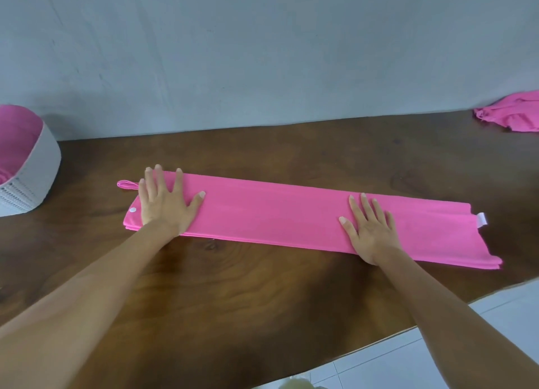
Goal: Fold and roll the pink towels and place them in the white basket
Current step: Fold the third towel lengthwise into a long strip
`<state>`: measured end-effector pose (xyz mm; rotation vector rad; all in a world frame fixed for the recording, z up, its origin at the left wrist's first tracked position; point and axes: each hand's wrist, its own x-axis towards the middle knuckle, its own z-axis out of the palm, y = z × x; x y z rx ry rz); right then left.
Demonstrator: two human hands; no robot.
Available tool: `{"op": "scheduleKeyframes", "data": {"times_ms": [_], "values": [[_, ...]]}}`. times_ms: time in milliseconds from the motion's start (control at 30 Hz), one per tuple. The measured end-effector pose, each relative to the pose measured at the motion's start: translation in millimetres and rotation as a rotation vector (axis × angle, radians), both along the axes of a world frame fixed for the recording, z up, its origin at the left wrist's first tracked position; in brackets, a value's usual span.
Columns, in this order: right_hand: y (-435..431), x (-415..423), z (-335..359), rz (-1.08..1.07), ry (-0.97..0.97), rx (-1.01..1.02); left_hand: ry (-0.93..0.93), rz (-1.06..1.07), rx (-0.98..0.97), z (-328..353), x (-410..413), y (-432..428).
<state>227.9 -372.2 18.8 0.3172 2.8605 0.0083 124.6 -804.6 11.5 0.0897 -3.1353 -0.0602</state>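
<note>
Pink towel point(277, 216), under left grip point(166, 202), right grip point(370, 231)

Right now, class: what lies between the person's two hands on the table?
Only the flat middle stretch of the folded pink towel. The left hand and right hand rest flat on it, one towards each end. The head view shows this.

Both hands, left hand point(164, 202) & right hand point(372, 228), flat on folded pink towel point(277, 213), white basket point(38, 167) far left.
</note>
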Motion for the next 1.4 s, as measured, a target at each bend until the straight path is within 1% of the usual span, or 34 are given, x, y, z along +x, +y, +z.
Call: {"op": "scheduleKeyframes", "data": {"times_ms": [100, 267, 367, 467, 567, 667, 800, 933, 1133, 1233, 1333, 1400], "values": [[1, 0, -2, -0.001, 0.022, -0.022, 0.008, -0.182, 0.025, 6, 8, 46], [3, 0, -5, -0.009, 0.041, -0.058, -0.03, -0.411, 0.161, 8, 28, 146], [3, -1, -7, -0.007, 0.055, -0.082, -0.059, -0.477, 0.245, 7, 44, 207], [9, -3, -5, 0.01, 0.078, -0.128, -0.08, -0.529, 0.286, 7, 59, 264], [27, -1, -3, 0.069, 0.116, -0.174, -0.111, -0.499, 0.309, 4, 64, 301], [49, 5, -4, 0.122, 0.12, -0.184, -0.087, -0.458, 0.266, -3, 68, 314], [94, 11, -8, 0.143, 0.136, -0.149, -0.052, -0.441, 0.235, -8, 69, 319], [144, 23, -10, 0.208, 0.133, -0.111, -0.033, -0.434, 0.191, -11, 69, 318], [226, 38, -11, 0.219, 0.113, -0.08, -0.016, -0.444, 0.178, -15, 69, 315], [265, 41, -7, 0.277, 0.091, -0.051, -0.016, -0.434, 0.178, -14, 70, 316], [282, 44, -5, 0.359, 0.06, -0.057, -0.021, -0.43, 0.185, -14, 71, 318], [283, 45, -7, 0.37, 0.054, -0.061, -0.021, -0.427, 0.191, -14, 72, 319]]}}
